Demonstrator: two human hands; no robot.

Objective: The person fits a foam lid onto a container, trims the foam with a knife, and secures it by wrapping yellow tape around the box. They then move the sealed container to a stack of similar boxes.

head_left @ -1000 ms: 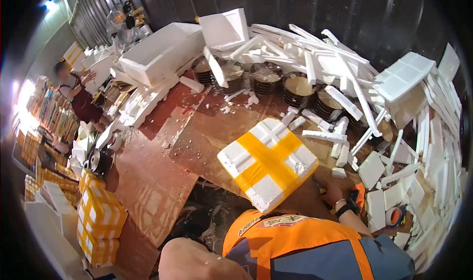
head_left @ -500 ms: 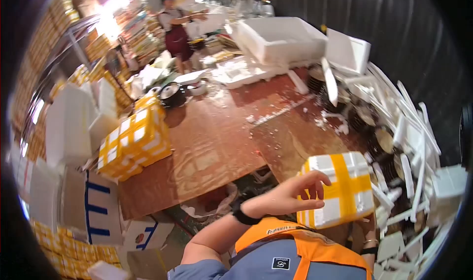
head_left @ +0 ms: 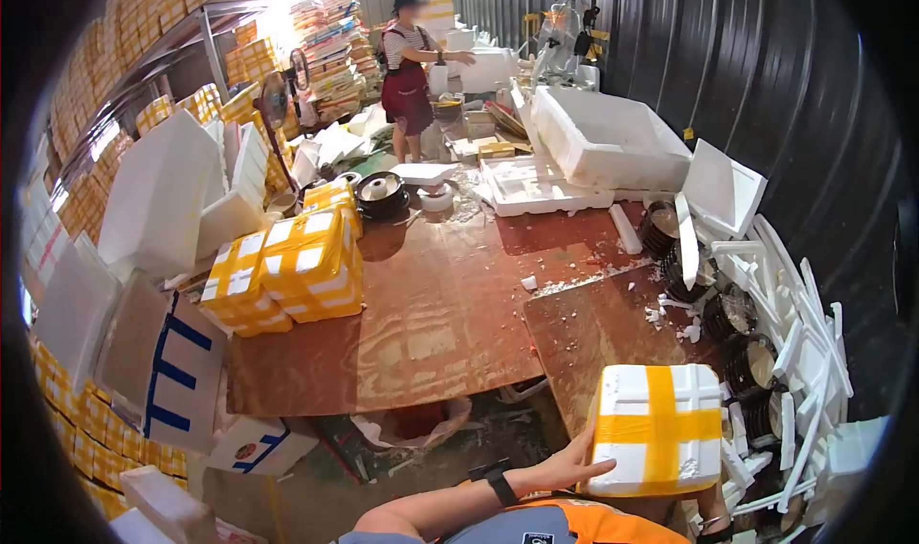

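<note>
A white foam box (head_left: 627, 420) bound with crossing yellow tape is in front of my body, over the near right corner of the brown tabletop. My left hand (head_left: 567, 460) lies against its left side, thumb out over the near face and fingers running up along the edge. At the box's lower right corner, my right hand (head_left: 708, 504) is mostly hidden by the box, its fingers out of sight. Several similar taped foam boxes (head_left: 311, 262) sit together at the table's left side.
Stacked tape-spool-like dark rolls (head_left: 728, 310) and loose white foam strips (head_left: 814, 391) crowd the right side. A big open foam container (head_left: 613, 152) stands at the far end. Another person (head_left: 407, 75) is beyond the table. An open bag (head_left: 412, 429) hangs below the near edge.
My left hand has come down from in front of the box onto its left side. The view has levelled and shifted, and the box appears lower in it.
</note>
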